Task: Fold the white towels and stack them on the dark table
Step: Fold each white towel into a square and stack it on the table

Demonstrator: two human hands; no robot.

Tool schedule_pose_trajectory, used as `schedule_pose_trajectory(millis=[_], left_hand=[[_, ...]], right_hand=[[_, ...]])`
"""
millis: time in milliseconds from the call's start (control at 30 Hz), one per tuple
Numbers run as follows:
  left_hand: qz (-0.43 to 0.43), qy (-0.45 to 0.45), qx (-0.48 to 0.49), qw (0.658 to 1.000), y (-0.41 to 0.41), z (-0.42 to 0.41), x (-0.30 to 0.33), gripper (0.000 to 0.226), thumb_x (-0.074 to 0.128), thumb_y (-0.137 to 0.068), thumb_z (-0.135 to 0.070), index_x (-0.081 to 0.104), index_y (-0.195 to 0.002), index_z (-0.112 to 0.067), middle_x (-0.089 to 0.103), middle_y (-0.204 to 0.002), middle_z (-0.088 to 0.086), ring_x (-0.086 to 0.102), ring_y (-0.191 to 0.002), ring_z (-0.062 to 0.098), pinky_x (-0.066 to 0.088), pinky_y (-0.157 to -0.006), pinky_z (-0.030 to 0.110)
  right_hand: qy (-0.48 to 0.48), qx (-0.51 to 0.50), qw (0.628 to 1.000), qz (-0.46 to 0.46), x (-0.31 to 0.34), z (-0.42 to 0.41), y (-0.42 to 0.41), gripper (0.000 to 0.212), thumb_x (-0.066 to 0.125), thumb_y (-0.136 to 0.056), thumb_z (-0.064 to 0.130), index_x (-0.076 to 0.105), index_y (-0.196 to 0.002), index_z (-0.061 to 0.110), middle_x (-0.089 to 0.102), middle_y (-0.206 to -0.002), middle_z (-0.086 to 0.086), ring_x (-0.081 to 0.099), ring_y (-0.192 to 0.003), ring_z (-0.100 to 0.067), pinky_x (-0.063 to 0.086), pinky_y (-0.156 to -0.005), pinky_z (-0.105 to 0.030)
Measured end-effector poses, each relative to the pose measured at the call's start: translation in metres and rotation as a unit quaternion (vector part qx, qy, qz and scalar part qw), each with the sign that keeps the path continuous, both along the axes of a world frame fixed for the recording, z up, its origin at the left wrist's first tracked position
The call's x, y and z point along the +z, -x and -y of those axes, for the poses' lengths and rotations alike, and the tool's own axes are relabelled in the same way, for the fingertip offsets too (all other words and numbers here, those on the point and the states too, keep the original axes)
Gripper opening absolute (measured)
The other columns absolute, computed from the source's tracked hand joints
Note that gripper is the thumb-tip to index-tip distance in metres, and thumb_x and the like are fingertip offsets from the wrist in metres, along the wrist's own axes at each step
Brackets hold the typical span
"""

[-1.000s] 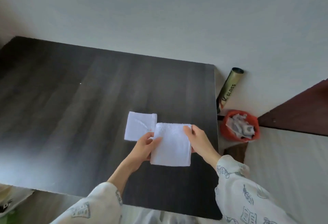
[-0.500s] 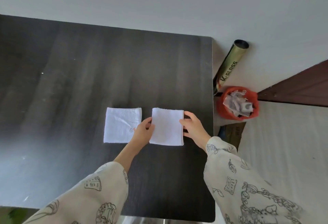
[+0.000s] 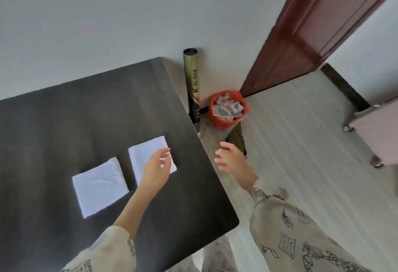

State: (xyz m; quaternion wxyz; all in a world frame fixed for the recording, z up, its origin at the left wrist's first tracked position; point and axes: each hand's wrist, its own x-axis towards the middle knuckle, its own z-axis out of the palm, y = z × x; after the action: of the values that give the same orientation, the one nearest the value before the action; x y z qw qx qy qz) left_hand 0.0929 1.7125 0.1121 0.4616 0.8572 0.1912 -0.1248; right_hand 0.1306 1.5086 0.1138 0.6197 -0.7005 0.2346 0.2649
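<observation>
Two small white terry towels, folded square, lying flat on dark wood-grain bench: left folded towel nearer the bench middle, right folded towel just beside it toward the right edge, a narrow strip of bare bench between them, not stacked. Left hand hovering over the right towel's near corner, fingers loosely spread, pinching nothing; contact with the cloth not clear from this angle. Right hand off the bench edge, over the pale floor, fingers spread, holding nothing. Handling guess: light, soft, limp cloth; no stiffness, so lifted by one corner likely to droop and unfold. Nap probably grippy on skin, less so on smooth bench, so liable to slide if pushed. Not fragile. Best grip: both hands at opposite edges, thumbs on top and fingers slid under all layers, or pinching along the folded edge, keeping layers together. Then lifted level and set square on the other towel, corners lined up. Main risk: top layer peeling open, or lower towel shifting on landing. Off to the side on the floor: orange waste bin with crumpled paper, tall olive cardboard tube against the wall.
</observation>
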Motion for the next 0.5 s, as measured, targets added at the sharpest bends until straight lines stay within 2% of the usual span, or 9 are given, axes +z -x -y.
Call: schedule_pose_trajectory(millis=[67, 200, 267, 333, 367, 500], left_hand=[[0.010, 0.015, -0.061, 0.998, -0.004, 0.035, 0.006, 0.029, 0.043, -0.097, -0.022, 0.051, -0.125, -0.018, 0.058, -0.117, 0.001, 0.053, -0.097, 0.012, 0.042, -0.078, 0.024], [0.021, 0.027, -0.217, 0.976, -0.009, 0.135, 0.024, 0.029, 0.045, -0.096, -0.022, 0.052, -0.124, -0.017, 0.061, -0.113, 0.001, 0.058, -0.101, 0.015, 0.044, -0.085, 0.026], [0.041, 0.019, -0.308, 0.950, -0.008, 0.196, 0.035, 0.027, 0.046, -0.096, -0.016, 0.052, -0.122, -0.012, 0.061, -0.112, 0.003, 0.058, -0.100, 0.016, 0.041, -0.083, 0.020], [0.062, 0.015, -0.383, 0.922, -0.004, 0.263, 0.047, 0.027, 0.046, -0.096, -0.013, 0.053, -0.122, -0.008, 0.060, -0.111, 0.005, 0.058, -0.105, 0.021, 0.042, -0.087, 0.023], [0.071, 0.016, -0.410, 0.909, -0.001, 0.299, 0.053, 0.028, 0.047, -0.095, -0.013, 0.054, -0.121, -0.007, 0.060, -0.112, 0.005, 0.058, -0.107, 0.022, 0.042, -0.089, 0.026], [0.107, 0.038, -0.484, 0.868, 0.026, 0.446, 0.075, 0.022, 0.049, -0.094, -0.008, 0.058, -0.114, -0.005, 0.060, -0.101, 0.002, 0.062, -0.097, 0.026, 0.043, -0.082, 0.026]], right_hand=[[0.004, -0.065, 0.998, 0.015, 0.019, 0.042, 0.022, 0.035, 0.044, -0.095, 0.008, 0.043, -0.130, 0.009, 0.055, -0.109, -0.014, 0.056, -0.075, -0.015, 0.045, -0.067, -0.026], [0.031, -0.166, 0.982, 0.088, 0.055, 0.142, 0.072, 0.022, 0.045, -0.096, 0.010, 0.049, -0.118, 0.010, 0.059, -0.099, -0.013, 0.057, -0.075, -0.019, 0.046, -0.067, -0.026], [0.058, -0.204, 0.970, 0.117, 0.068, 0.195, 0.101, 0.019, 0.044, -0.097, 0.013, 0.050, -0.115, 0.012, 0.062, -0.100, -0.009, 0.059, -0.080, -0.020, 0.048, -0.069, -0.027], [0.080, -0.238, 0.958, 0.139, 0.078, 0.252, 0.133, 0.021, 0.044, -0.097, 0.013, 0.052, -0.116, 0.011, 0.063, -0.096, -0.005, 0.060, -0.079, -0.018, 0.049, -0.070, -0.026], [0.088, -0.256, 0.951, 0.148, 0.084, 0.281, 0.151, 0.021, 0.045, -0.097, 0.013, 0.052, -0.116, 0.012, 0.064, -0.094, -0.003, 0.061, -0.077, -0.015, 0.048, -0.069, -0.025], [0.114, -0.328, 0.923, 0.165, 0.103, 0.405, 0.223, 0.019, 0.045, -0.097, 0.013, 0.053, -0.115, 0.012, 0.064, -0.095, -0.005, 0.060, -0.074, -0.013, 0.047, -0.066, -0.022]])
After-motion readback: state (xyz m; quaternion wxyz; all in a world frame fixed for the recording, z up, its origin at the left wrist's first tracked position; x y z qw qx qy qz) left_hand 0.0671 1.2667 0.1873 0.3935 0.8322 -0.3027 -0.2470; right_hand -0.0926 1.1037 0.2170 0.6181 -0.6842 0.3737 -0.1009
